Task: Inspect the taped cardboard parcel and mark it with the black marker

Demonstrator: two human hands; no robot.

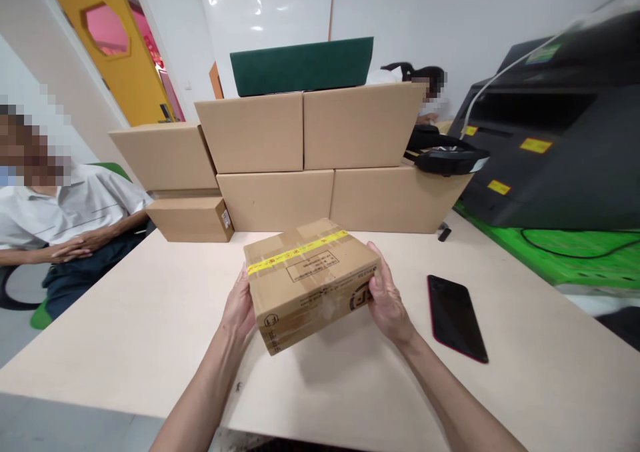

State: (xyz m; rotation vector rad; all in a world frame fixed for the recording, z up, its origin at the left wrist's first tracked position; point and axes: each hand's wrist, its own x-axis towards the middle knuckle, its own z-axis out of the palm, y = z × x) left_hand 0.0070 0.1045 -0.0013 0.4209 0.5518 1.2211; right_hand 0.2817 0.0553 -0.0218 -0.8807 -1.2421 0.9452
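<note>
Carton (pixel 310 272) — taped shut, contents hidden, held between hands

Table (pixel 170 319): pale, smooth top, light wood tone, far edge hidden behind cartons. Clock taken from table centre, 12 = far side. At 10-11: low brown carton (pixel 187 222), closed, white printed label on its right end. At 11-12: wide plain carton (pixel 280 202), closed, its left end just beside the low one. At 12-1: second wide carton (pixel 400 202), plain too, butted against the first. At 1-2: small black object (pixel 444 232) near that carton's bottom right corner, can't tell what. At 3: black slab device (pixel 457 319), dark glossy face up, pink-red edge, lying flat.
</note>
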